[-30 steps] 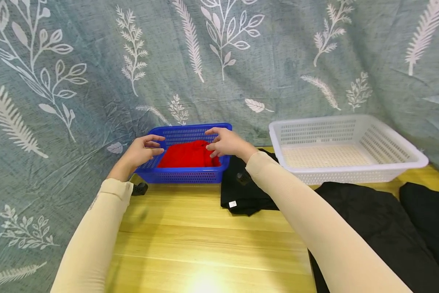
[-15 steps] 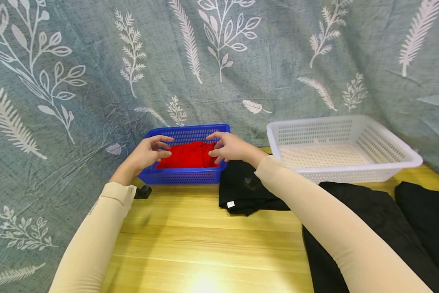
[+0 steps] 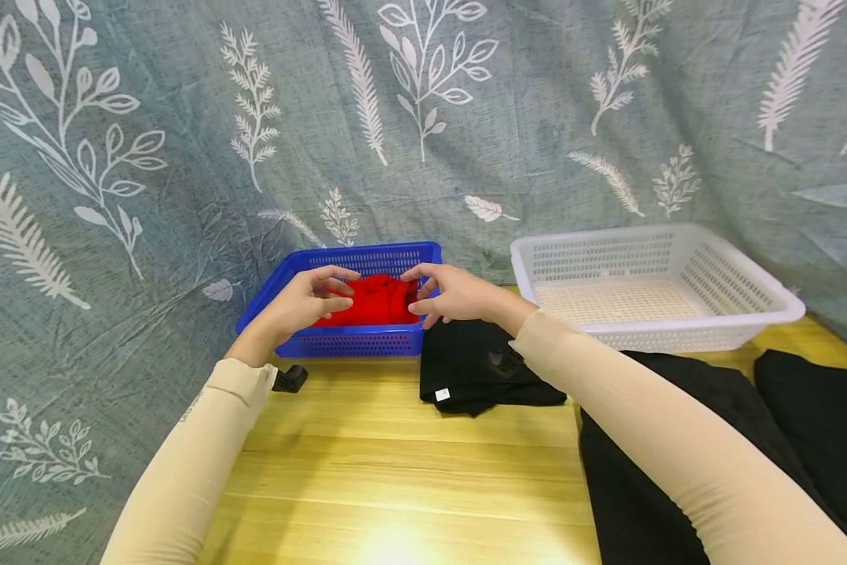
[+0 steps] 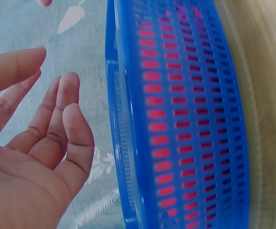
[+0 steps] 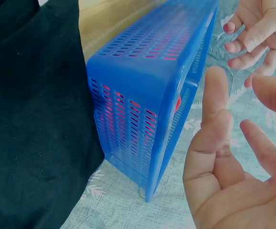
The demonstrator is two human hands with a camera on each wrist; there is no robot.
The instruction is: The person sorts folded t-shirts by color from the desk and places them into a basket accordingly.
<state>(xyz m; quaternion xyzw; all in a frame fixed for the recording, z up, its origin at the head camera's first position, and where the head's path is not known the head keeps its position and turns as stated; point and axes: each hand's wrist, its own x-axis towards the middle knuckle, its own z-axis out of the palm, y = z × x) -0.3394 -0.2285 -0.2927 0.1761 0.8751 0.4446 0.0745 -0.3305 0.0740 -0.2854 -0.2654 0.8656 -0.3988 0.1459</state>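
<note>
A blue perforated basket (image 3: 352,341) stands at the back of the wooden table with red cloth (image 3: 374,302) inside it. My left hand (image 3: 310,302) hovers over the basket's left part, fingers loosely bent and nothing between them. Facing it, my right hand (image 3: 458,294) hangs above the basket's right end, its fingers also loosely bent around nothing. In the left wrist view, the left hand (image 4: 42,143) is apart from the basket's rim (image 4: 133,114). The right wrist view has the right hand (image 5: 238,167) beside the rim, with the left hand opposite.
Folded black cloth (image 3: 465,369) with a small white tag lies right of the blue basket. A white perforated basket (image 3: 656,333) stands further right. More black cloth (image 3: 649,471) spreads over the table's right side. A patterned curtain (image 3: 423,188) hangs behind.
My left hand has moved right over the blue basket, and my right hand has shifted slightly right and down. The hands are now closer together. The view has turned slightly right.
</note>
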